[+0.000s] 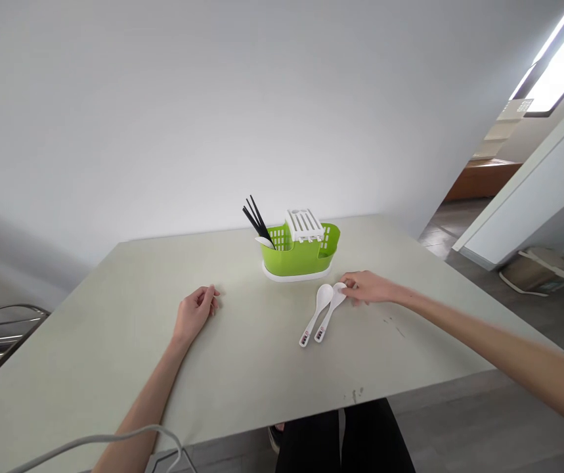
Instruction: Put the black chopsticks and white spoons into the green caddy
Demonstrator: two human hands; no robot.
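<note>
White bowl of the right spoon (333, 307): contact point for the fingers of the right hand (368, 287). The thumb and fingers are set narrow at the right edge of the bowl; whether they are closed on the spoon or only resting against it cannot be told. The right forearm extends from the right side, across the tabletop (242, 368).

Left spoon (320, 309): positioned just beside the right spoon, near-parallel to it. Both spoons lie on the tabletop, bowls toward the far side and handles angled toward the near left. Each handle bears a dark and red printed mark at its end.

Left hand (196, 312): resting on the tabletop, left of the spoons and well apart from them. Its fingers are loosely curled, with the thumb close to the forefinger; whether the tips meet cannot be told.

Green basket (294, 263): upright on the tabletop, on the far side of the spoons, seated on a white base (296, 278). A slotted white rack (304, 226) spans its middle. The left compartment contains black chopsticks (257, 220), tilted to the left, and a further white spoon (264, 242).

Surroundings: a pale wall (213, 118) adjoins the far edge. A grey cable (99, 439) crosses the left forearm at the near left.
</note>
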